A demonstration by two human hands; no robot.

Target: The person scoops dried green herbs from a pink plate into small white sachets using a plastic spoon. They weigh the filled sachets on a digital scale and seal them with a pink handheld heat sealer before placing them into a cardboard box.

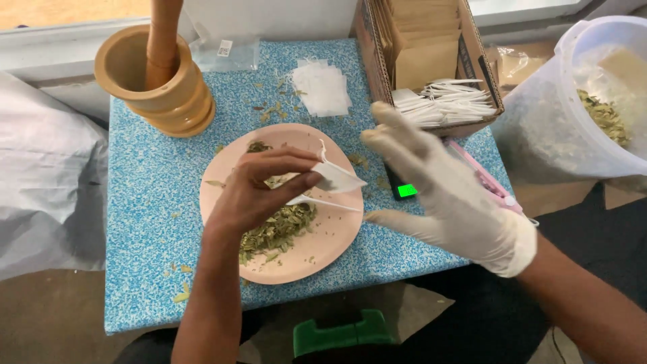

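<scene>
The bare left hand [259, 192] reaches in from below over a pink plate [337, 236], wrist bent and fingers curled inward, pinching a small white filter bag [333, 178] between thumb and fingertips; the bag sits above the plate's middle, its mouth turned toward the other hand, and a thin white flap or string trails from it toward the right. Under the hand lies a heap of dried green leaves [280, 229], spread across the lower left part of the plate. The right hand [445, 195], in a white glove, hovers just right of the plate with fingers spread and extended, palm facing left, holding nothing; its forearm comes in from the lower right corner. The plate rests on a blue speckled tabletop [148, 202]. A wooden mortar [158, 87] with a pestle [164, 37] standing in it is at the far left, a stack of empty white bags [323, 87] lies beyond the plate, and a cardboard box [431, 61] of brown envelopes and white tags stands at the far right. A clear plastic tub [586, 101] holding more leaves is off to the right.
</scene>
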